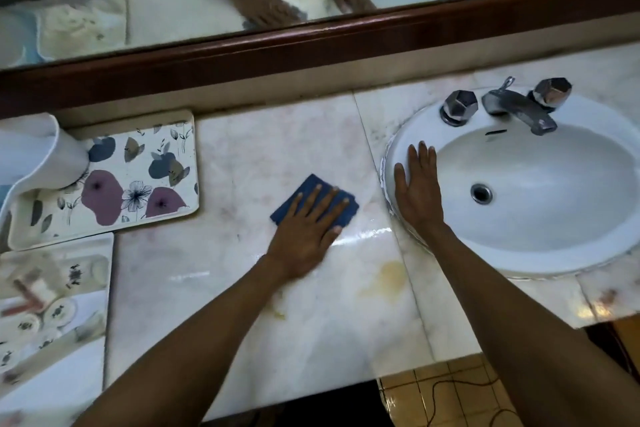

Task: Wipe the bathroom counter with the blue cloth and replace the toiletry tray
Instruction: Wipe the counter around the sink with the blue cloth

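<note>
A folded blue cloth (341,210) lies flat on the pale marble counter (277,139), just left of the sink. My left hand (308,229) presses down on the cloth with fingers spread, covering most of it. My right hand (417,189) rests flat and open on the left rim of the white sink (540,253), holding nothing. The floral toiletry tray (138,170) sits at the counter's back left, against the wall strip. A white cup (41,152) stands on the tray's left end.
A chrome faucet (519,107) with two knobs stands behind the basin. A yellowish stain (389,277) marks the counter near its front edge. A mirror with a dark wooden frame (311,42) runs along the back. Another reflective panel (52,305) lies at the left front.
</note>
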